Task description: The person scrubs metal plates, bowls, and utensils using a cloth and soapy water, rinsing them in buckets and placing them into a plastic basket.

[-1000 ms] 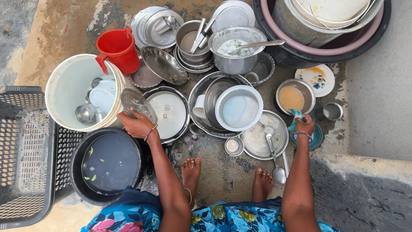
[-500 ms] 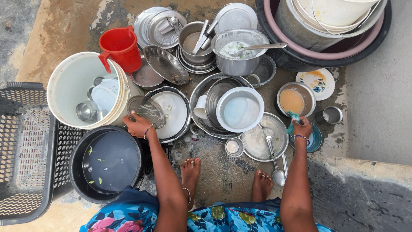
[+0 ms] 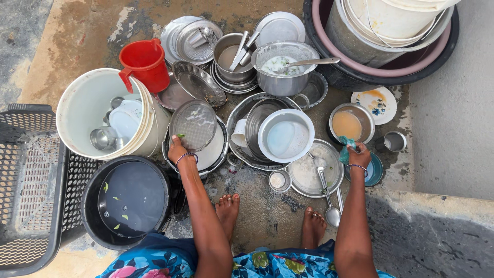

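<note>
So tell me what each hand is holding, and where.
Left hand grips the round steel lid at its near rim. Right hand holds a teal scrubbing cloth, bunched.

Glass lid (image 3: 194, 124): round, clear, metal-rimmed, wet with streaks and a green scrap at its near edge. Tilted, near rim gripped by the left hand (image 3: 178, 151), the rest reaching up and away from the fingers, over a larger steel lid.

Scrub cloth (image 3: 346, 144): small, teal-green, crumpled, bunched in the right hand (image 3: 358, 154); most of it sticks out past the fingertips, on the thumb side.
</note>
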